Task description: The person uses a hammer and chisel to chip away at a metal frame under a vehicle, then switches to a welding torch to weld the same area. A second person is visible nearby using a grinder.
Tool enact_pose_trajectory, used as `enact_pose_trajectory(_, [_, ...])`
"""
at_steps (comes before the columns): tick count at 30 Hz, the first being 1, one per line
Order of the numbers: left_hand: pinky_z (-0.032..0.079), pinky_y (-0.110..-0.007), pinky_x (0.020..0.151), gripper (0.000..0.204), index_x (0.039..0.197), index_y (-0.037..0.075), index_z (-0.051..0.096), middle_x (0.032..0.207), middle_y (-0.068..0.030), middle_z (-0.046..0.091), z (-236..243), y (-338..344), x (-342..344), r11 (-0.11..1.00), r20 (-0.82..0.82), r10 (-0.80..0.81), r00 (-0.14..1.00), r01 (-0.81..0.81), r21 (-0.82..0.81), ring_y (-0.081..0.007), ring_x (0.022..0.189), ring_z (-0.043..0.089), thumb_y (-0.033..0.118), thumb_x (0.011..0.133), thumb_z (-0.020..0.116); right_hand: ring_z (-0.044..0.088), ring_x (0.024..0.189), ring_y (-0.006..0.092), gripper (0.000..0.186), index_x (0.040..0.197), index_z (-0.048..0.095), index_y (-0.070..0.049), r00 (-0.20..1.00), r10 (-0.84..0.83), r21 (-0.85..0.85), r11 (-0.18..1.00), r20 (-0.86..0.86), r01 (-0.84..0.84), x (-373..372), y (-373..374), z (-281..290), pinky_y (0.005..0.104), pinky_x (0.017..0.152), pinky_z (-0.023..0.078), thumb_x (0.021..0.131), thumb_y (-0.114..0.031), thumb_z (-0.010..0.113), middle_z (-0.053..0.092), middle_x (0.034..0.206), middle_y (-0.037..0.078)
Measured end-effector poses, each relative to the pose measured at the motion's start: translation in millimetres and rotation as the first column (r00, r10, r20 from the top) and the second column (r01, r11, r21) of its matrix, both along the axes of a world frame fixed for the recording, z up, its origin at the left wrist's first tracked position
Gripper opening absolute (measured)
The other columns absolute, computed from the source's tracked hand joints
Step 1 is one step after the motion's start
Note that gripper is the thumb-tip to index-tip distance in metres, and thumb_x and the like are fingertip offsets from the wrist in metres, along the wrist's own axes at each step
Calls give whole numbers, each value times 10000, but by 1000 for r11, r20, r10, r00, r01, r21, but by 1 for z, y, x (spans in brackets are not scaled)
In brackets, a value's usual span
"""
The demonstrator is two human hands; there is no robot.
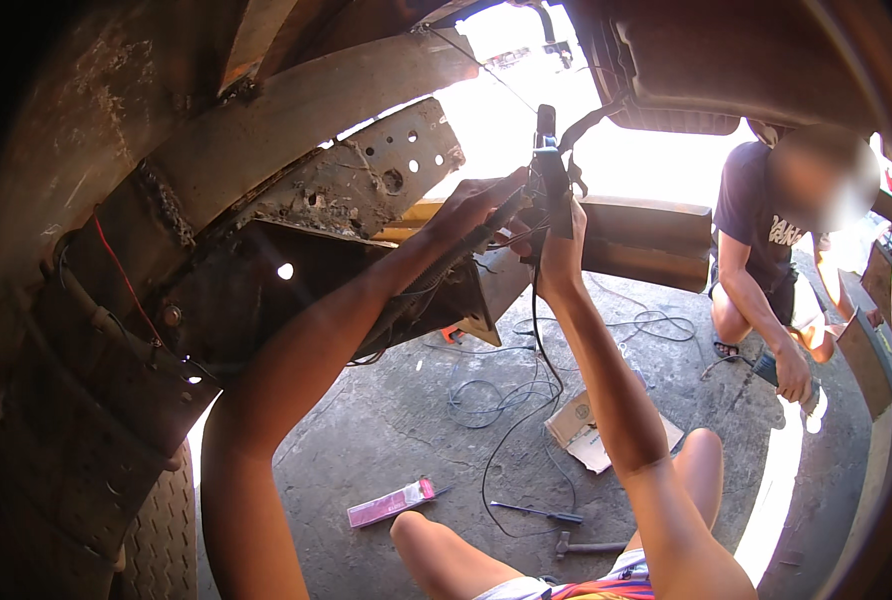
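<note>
Both my arms reach up beneath a rusty steel vehicle frame. My right hand is closed round a dark upright piece with a thin black cable hanging from it. My left hand is raised just left of that piece, fingers curled among dark wires; what it grips is hard to make out. A perforated rusty plate sits left of my hands, and a thicker dark harness runs down along my left forearm.
A co-worker kneels at right holding a power tool. On the concrete floor lie coiled cables, cardboard, a pink packet, a screwdriver and a hammer. A tyre stands lower left; a steel beam crosses ahead.
</note>
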State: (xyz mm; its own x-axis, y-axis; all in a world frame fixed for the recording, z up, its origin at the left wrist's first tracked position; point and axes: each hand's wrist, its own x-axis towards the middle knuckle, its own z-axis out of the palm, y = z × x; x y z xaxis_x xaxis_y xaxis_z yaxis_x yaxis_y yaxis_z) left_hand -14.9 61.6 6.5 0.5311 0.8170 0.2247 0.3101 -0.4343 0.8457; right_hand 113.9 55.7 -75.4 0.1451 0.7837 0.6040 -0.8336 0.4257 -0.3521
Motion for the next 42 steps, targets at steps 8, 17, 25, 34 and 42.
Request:
enact_pose_trajectory(8, [614, -377, 724, 642, 1371, 40, 508, 1092, -179, 667, 3, -9, -1, 997, -49, -27, 998, 30, 70, -273, 865, 719, 523, 950, 544, 617, 627, 100, 477, 1289, 533, 17, 993, 117, 16, 993, 12, -117, 16, 4, 3, 222, 508, 500, 982, -347, 565, 649, 841, 74])
enact_pose_trajectory(17, [615, -383, 767, 695, 1385, 36, 485, 1243, -159, 593, 4, -14, 8, 1000, 10, 3, 1000, -3, -21, -267, 946, 688, 573, 945, 514, 634, 819, 127, 507, 1339, 498, 10, 871, -458, 110, 889, 177, 445, 9, -6, 2, 241, 621, 536, 952, -284, 642, 649, 995, 92])
enact_pose_trajectory(25, [590, -341, 715, 684, 1296, 2, 539, 1063, -115, 657, -6, -9, 5, 960, 98, 52, 994, -77, 268, -177, 841, 671, 583, 937, 499, 653, 830, 137, 485, 1297, 516, 21, 758, -617, 220, 785, 210, 579, -9, -3, 3, 304, 680, 568, 889, -171, 692, 657, 962, 105])
enact_pose_trajectory(34, [488, -271, 584, 536, 1140, -5, 623, 886, -108, 702, -21, 41, -13, 1000, 365, -26, 931, 30, -5, -125, 714, 651, 475, 922, 527, 696, 864, 182, 472, 1184, 583, -17, 668, -706, 248, 708, 236, 661, -13, -34, 18, 327, 743, 596, 802, -198, 792, 677, 952, 115])
enact_pose_trajectory(42, [484, -261, 662, 477, 1030, 28, 680, 782, -49, 675, -22, 22, 0, 972, 257, -56, 965, -5, 233, -99, 710, 620, 461, 955, 495, 702, 895, 206, 459, 1202, 587, -15, 781, -583, 263, 808, 225, 528, -1, -31, 14, 316, 762, 609, 814, -165, 780, 670, 1044, 117])
